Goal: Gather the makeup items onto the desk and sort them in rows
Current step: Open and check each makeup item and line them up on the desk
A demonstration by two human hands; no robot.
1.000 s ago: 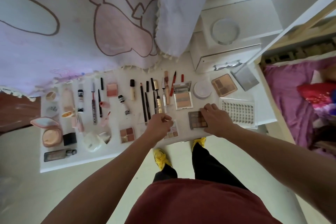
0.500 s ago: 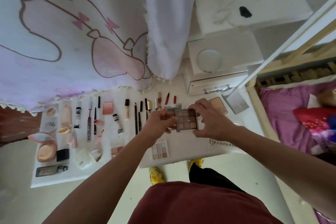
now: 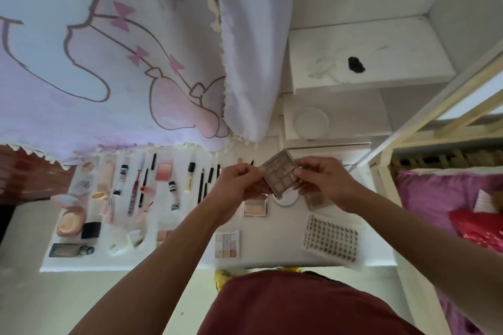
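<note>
Glossy clear-plastic eyeshadow palette (image 3: pixel 281 173); matt white desk (image 3: pixel 275 239).

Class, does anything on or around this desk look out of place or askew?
The lash tray lies skewed to the desk edge, and a black smudge marks the white shelf above.
</note>
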